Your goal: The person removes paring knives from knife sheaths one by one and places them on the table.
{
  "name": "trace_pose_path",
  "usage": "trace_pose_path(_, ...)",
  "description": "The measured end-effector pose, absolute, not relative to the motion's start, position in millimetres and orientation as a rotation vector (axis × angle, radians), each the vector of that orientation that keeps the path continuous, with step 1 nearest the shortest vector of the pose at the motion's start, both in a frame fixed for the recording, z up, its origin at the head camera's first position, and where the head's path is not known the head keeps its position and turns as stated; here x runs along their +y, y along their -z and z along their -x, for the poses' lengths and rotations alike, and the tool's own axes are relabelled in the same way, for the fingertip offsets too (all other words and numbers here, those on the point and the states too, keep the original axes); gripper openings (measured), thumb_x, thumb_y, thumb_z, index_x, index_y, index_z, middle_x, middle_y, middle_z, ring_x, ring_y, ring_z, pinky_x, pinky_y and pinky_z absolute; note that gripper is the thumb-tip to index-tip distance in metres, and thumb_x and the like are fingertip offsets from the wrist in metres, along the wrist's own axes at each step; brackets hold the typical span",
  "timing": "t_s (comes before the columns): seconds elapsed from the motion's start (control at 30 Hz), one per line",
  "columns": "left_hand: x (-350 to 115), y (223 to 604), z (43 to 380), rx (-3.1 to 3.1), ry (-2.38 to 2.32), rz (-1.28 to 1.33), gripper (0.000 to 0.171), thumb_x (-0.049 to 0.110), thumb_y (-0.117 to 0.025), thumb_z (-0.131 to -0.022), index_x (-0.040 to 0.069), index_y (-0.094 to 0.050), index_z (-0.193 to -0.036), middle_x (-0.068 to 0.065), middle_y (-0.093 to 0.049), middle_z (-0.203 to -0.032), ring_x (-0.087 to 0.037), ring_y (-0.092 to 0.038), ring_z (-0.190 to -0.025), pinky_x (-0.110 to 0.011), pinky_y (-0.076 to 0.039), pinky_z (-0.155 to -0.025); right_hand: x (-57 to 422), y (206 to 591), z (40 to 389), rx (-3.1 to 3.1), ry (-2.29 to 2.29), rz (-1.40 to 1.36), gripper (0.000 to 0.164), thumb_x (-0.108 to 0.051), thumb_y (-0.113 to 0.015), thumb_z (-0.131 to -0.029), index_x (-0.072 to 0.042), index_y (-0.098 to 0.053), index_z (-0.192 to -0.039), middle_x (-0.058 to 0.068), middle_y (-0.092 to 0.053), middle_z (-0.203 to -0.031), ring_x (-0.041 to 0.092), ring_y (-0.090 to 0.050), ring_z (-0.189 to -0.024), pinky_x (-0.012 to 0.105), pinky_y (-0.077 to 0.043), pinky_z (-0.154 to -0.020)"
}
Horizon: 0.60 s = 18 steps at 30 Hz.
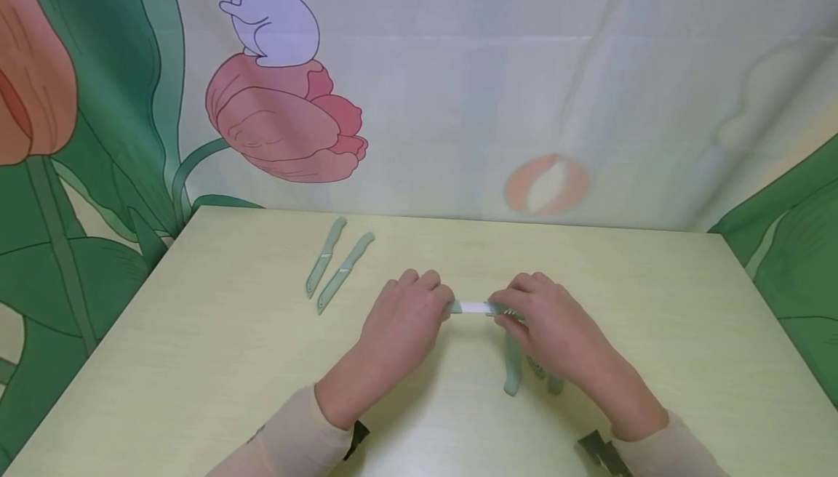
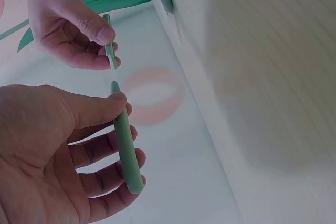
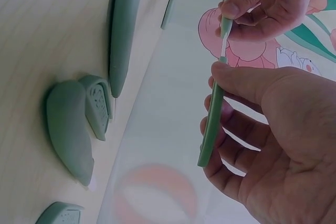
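Note:
My left hand (image 1: 407,318) grips the pale green handle (image 2: 126,148) of a small knife, thumb along its upper side. A short stretch of its white blade (image 1: 474,307) shows between the two hands. Around the rest of the blade is a matching green sheath (image 3: 211,121), pinched by my right hand (image 1: 556,324) between thumb and fingers. The knife is held level above the table. Below the right hand lie a green handle (image 1: 513,369) and a second one (image 1: 555,385), partly hidden in the head view.
Two sheathed green knives lie side by side at the back left, the left knife (image 1: 325,257) and the right knife (image 1: 345,273). A sheath with small holes (image 3: 97,103) and another sheath (image 3: 60,214) lie on the table (image 1: 196,361). A printed curtain (image 1: 445,99) hangs behind.

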<state>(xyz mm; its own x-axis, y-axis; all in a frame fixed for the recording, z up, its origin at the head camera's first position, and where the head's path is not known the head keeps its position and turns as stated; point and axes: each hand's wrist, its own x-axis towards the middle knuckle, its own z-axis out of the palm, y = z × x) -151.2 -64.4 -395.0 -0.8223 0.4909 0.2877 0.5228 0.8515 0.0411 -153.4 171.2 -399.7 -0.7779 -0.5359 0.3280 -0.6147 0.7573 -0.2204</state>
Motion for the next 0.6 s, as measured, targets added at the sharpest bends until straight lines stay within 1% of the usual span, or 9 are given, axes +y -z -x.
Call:
trace_pose_path(0.3,-65.7,394.3,152.0,-2.763,0.164,0.770,0.011,0.017,-0.085,-0.093,0.017,-0.078,-0.101,0.003,-0.058,-0.083,-0.018,-0.045,-0.071,-0.027,-0.041,-0.060,171.6,398.2,153.4,-2.706,-0.467,-0.899,0.025,-0.008,-0.089,-0.086,-0.013,-0.081,-0.109,0.000,-0.071,-0.099,0.019,-0.059,-0.085,0.034,-0.051,-0.072)
trace_pose_path(0.6,-66.7,392.1,152.5,-2.759,0.157,0.753,0.009,0.016,-0.084,-0.093,0.016,-0.078,-0.099,0.002,-0.058,-0.082,-0.019,-0.044,-0.070,-0.028,-0.041,-0.059,173.8,397.1,153.2,-2.715,-0.471,-0.872,0.026,-0.008,-0.088,-0.087,-0.011,-0.081,-0.111,0.003,-0.071,-0.100,0.021,-0.061,-0.086,0.036,-0.053,-0.074)
